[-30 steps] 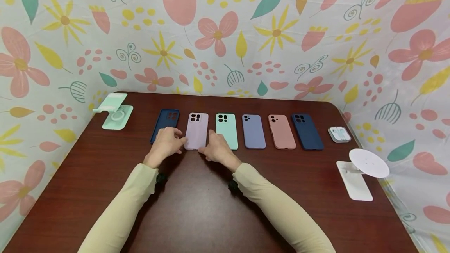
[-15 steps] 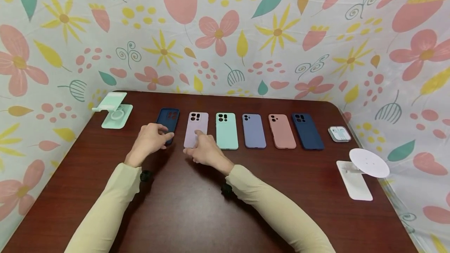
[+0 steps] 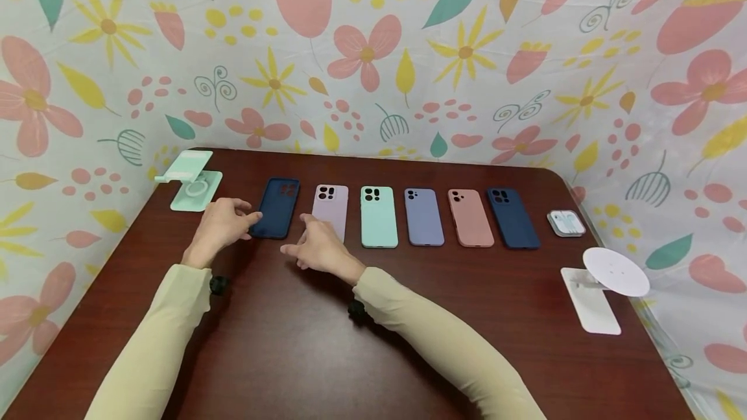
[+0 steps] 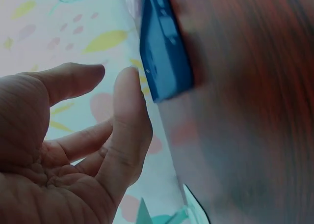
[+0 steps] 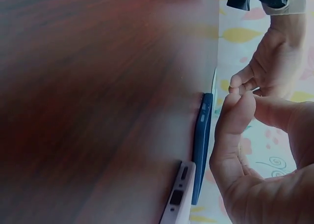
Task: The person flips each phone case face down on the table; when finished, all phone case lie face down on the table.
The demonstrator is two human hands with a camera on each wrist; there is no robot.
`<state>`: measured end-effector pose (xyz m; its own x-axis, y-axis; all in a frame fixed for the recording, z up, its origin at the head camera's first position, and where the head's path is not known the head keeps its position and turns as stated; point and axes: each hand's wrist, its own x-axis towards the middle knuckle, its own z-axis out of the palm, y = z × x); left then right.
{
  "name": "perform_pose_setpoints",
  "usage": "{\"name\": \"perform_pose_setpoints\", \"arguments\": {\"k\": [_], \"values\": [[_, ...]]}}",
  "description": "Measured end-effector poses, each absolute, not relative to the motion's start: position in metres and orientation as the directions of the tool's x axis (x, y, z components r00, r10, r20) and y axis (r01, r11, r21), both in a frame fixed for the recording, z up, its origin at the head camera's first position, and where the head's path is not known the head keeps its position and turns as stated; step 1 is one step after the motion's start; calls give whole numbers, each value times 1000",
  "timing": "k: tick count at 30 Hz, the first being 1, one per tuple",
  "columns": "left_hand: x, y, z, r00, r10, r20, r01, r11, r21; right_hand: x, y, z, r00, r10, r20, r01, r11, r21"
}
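A dark blue phone case lies hollow side up at the left end of a row. My left hand is at its lower left, thumb and fingers apart and holding nothing; whether the thumb touches the case cannot be told. In the left wrist view, the case lies beyond the fingertips. My right hand hovers at the near end of a lilac phone case, covering its lower left part. Its thumb and fingers are bent loosely with nothing seen between them. In the right wrist view, the lilac case stands below the fingers.
Rightward lie a mint case, a lavender-blue case, a pink case and a navy case. A small earphone box and white stand are at right. A mint folding stand is at far left.
Both hands have moved left. My left hand has gone from beside the lilac case to the dark blue case's left side. My right hand has left the lilac case's right edge. The cases look unmoved.
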<state>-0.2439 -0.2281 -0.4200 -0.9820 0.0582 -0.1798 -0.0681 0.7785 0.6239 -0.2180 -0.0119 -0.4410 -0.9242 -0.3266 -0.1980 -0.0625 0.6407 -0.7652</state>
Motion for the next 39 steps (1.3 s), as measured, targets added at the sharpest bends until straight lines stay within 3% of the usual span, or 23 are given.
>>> {"name": "perform_pose_setpoints", "arguments": {"k": [19,39], "values": [[-266,-246,-436,-953,124,-276,-78,781,620,-236,-50,-454,-931,-256,-260,25,665,-747],[-266,-237,-441,-954,133,-267,-76,758,648,-247,-56,-458,-925,-218,-310,62,721,-690]]}}
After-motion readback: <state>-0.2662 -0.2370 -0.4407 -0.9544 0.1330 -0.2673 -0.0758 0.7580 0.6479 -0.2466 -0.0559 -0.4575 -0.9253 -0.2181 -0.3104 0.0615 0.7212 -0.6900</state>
